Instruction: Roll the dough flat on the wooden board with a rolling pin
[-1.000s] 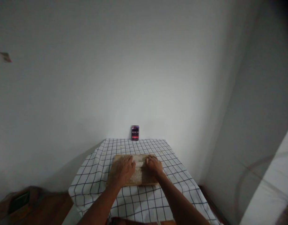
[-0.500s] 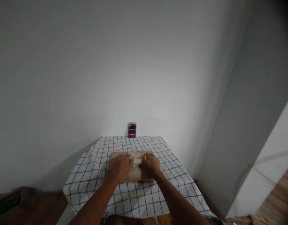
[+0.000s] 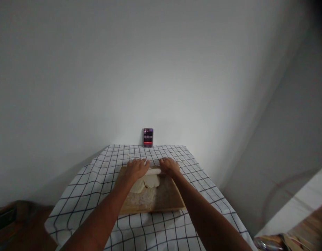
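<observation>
A pale rolling pin (image 3: 153, 171) lies crosswise near the far side of a wooden board (image 3: 161, 202). My left hand (image 3: 138, 168) presses on its left part, fingers curled over it. Around its right end closes my right hand (image 3: 170, 166). Between the hands the pin's middle shows. A flat sheet of cream-coloured dough (image 3: 150, 181) with an uneven, notched near edge extends from under the pin toward me. My left wrist covers part of its left side. Flour dusts the near half of the board.
A white tablecloth with dark checks (image 3: 98, 177) covers the table, which meets a grey wall (image 3: 161, 69). A phone (image 3: 147, 137), its screen blurred, leans upright against the wall. Cluttered items (image 3: 270, 242) are cut off at lower right.
Both hands have pushed the rolling pin away from me toward the board's far edge, uncovering the dough on the near side. The camera view has come closer and tilted slightly.
</observation>
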Tool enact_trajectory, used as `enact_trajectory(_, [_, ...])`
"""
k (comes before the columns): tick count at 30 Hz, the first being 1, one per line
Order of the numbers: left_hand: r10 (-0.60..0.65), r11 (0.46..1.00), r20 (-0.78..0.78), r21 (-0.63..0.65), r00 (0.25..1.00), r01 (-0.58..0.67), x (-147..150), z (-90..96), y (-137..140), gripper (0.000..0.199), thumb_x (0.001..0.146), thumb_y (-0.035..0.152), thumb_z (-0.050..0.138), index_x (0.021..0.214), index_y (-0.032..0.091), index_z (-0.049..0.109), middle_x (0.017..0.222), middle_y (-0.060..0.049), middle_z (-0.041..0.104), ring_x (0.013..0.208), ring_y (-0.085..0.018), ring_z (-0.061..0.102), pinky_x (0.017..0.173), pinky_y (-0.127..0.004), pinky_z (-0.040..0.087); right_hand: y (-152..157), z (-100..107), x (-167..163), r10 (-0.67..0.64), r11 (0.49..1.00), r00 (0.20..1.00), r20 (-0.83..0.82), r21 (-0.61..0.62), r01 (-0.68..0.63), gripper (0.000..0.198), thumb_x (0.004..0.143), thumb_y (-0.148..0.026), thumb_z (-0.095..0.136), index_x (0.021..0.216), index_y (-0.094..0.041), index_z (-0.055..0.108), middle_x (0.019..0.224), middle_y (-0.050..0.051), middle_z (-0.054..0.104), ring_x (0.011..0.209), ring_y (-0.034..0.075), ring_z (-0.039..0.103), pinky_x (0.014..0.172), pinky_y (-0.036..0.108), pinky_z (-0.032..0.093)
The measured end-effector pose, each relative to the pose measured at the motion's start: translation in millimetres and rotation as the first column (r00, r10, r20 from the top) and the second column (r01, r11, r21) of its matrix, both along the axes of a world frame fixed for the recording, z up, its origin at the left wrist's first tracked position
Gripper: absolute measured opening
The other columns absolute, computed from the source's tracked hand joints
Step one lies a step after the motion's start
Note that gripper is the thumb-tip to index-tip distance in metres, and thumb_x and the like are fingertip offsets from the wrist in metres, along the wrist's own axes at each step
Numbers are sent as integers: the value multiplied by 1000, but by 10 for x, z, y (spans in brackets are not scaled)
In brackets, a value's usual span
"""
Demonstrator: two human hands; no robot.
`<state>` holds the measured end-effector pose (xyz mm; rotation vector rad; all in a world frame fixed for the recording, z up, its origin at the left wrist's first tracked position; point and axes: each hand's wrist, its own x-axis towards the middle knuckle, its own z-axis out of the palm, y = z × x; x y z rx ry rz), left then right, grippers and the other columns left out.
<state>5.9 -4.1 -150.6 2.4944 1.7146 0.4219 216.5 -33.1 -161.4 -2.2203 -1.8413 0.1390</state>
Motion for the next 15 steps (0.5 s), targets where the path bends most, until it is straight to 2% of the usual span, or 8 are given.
enact_trajectory(7, [34, 992, -32, -122, 999, -38, 82, 96, 284, 65, 119, 54, 29, 141, 23, 81, 155, -16, 81, 144, -37, 74, 121, -56, 57, 393, -21, 61, -11, 1000, 999, -34, -29, 10, 50, 120, -38, 38, 136, -20, 83, 146, 22, 81, 133, 33, 78, 109, 47, 61])
enact_trajectory(11, [35, 992, -70, -120, 997, -44, 68, 95, 311, 64, 119, 53, 29, 138, 22, 82, 154, -18, 81, 145, -38, 74, 122, -60, 56, 428, -22, 43, -11, 1000, 999, -32, -28, 10, 47, 119, -40, 45, 132, -20, 85, 143, 22, 83, 133, 35, 79, 110, 48, 61])
enact_trajectory(15, [60, 994, -76, -85, 995, -67, 52, 115, 226, 61, 119, 52, 31, 138, 23, 82, 155, -17, 81, 146, -41, 73, 122, -63, 56, 338, -9, -1, -5, 1000, 999, -33, -23, 4, 46, 117, -40, 46, 132, -20, 85, 147, 21, 82, 138, 36, 77, 114, 53, 60])
